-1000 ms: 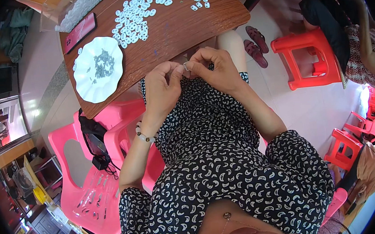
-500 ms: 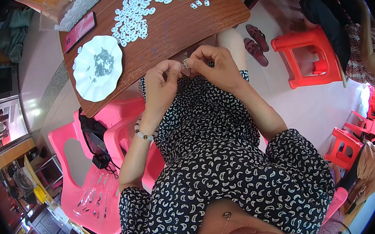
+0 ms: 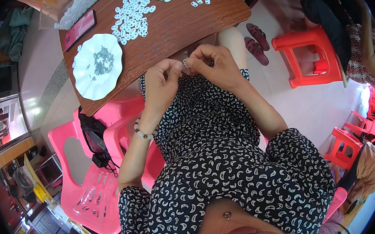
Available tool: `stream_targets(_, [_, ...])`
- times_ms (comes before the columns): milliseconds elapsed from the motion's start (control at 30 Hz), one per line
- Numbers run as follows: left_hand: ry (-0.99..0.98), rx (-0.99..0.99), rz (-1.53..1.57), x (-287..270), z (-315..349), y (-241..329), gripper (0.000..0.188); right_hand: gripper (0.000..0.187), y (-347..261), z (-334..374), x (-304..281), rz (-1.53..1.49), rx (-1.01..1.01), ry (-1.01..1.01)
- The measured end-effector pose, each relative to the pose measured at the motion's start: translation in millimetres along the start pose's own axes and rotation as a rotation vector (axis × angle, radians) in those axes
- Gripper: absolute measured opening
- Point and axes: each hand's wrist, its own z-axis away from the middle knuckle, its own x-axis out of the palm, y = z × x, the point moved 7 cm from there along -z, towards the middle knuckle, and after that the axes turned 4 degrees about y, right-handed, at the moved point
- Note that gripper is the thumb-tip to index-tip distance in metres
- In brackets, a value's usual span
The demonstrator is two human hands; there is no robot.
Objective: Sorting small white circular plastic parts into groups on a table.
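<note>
My right hand (image 3: 216, 66) pinches a small white plastic piece (image 3: 186, 63) between thumb and forefinger, just past the table's near edge and over my lap. Close beside it, my left hand (image 3: 163, 81) has thumb and forefinger pressed together; whatever lies between those tips is too small to make out. On the brown wooden table (image 3: 184, 28) lies a loose heap of small white oval pieces (image 3: 132, 19), each with holes. A white scalloped plate (image 3: 91, 87) at the left holds many tiny grey metal bits (image 3: 103, 62). Several white pieces (image 3: 200, 0) lie apart at the far right.
A pink phone (image 3: 80, 30) lies at the table's left, near a clear container of white pieces (image 3: 82, 8). Pink chairs (image 3: 84, 188) stand at my left. A red stool (image 3: 309, 57), dark red sandals (image 3: 257, 44) and a seated person (image 3: 361, 44) are at the right.
Both hands keep almost the same pose and place, with the white piece still in the right fingers. The view has shifted very slightly.
</note>
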Motion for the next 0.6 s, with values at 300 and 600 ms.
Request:
stream_targets(300, [0.053,0.083,-0.176,-2.8,0.9,16.3,0.012,0.017,-7.1,1.5,1.0,0.155,-0.051,-0.023])
stream_targets(600, [0.050,0.072,-0.222,-0.9,0.4,16.6,0.012,0.017,-6.2,0.3,1.4,0.176,-0.045,-0.061])
